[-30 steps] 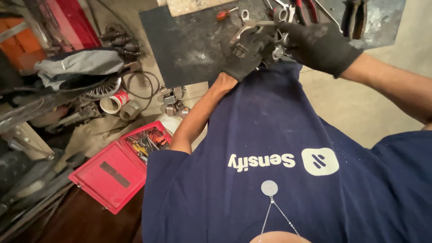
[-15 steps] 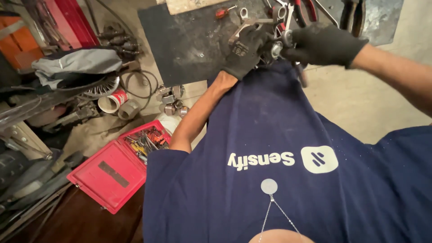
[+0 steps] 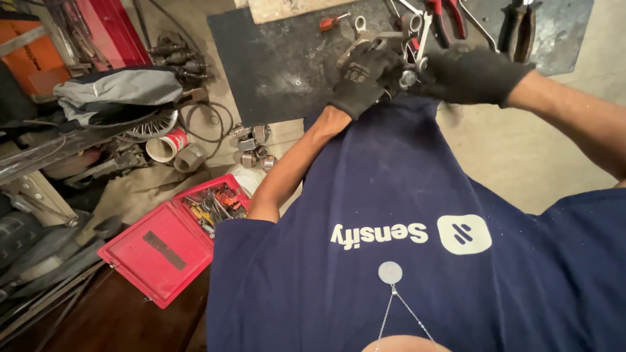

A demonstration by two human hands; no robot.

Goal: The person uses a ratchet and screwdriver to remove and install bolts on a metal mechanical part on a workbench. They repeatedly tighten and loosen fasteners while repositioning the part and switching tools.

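Observation:
Both my hands wear black gloves and meet above a dark metal plate (image 3: pixel 274 72) on the floor. My left hand (image 3: pixel 365 75) grips a grey metal part (image 3: pixel 365 42) that sticks out past its fingers. My right hand (image 3: pixel 473 75) is closed on a small shiny metal piece (image 3: pixel 409 78) right beside the left glove. A silver wrench (image 3: pixel 420 36) lies just behind the hands. Most of the held part is hidden by the gloves.
Red-handled pliers (image 3: pixel 443 16) and a small red screwdriver (image 3: pixel 329 23) lie on the plate. An open red tool case (image 3: pixel 169 244) sits at the lower left. Metal sockets (image 3: pixel 251 146), a white cup (image 3: pixel 166 145), a wire loop and piled scrap crowd the left side.
Both hands stayed together on the metal part and shifted slightly. My right hand turned and drew closer to the left glove. The view moved a little.

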